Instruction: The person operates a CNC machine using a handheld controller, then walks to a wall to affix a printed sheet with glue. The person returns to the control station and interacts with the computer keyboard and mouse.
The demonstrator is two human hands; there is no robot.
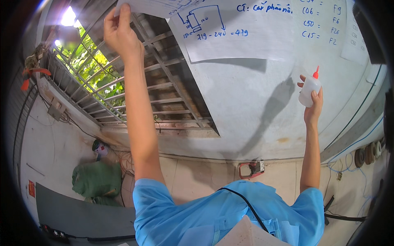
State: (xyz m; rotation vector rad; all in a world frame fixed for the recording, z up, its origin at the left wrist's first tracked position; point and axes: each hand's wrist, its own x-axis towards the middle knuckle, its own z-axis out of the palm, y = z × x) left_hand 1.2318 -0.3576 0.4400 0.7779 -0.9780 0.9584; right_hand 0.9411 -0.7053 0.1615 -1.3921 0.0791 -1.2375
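Note:
My left hand (123, 37), raised high at the upper left, pinches the lower corner of a white paper sheet (150, 7) between thumb and fingers. Most of that sheet runs out of the top of the picture. Beside it, a larger sheet (246, 46) with blue handwriting and a sketch hangs against the pale wall. Over on the right, my right hand (314, 108) wraps around a translucent white squeeze bottle (309, 92). Its red pointed nozzle (316, 72) tips upward, apart from the wall papers. Both arms are stretched out toward the wall.
A barred window (172, 86) opens in the wall at left, near a red-bladed fan (36, 73). Below are a green sack (97, 179), a can (100, 147) and a red-framed object (251, 169) on the floor. A grey tabletop (78, 209) stands lower left; rolls (367, 154) hang at right.

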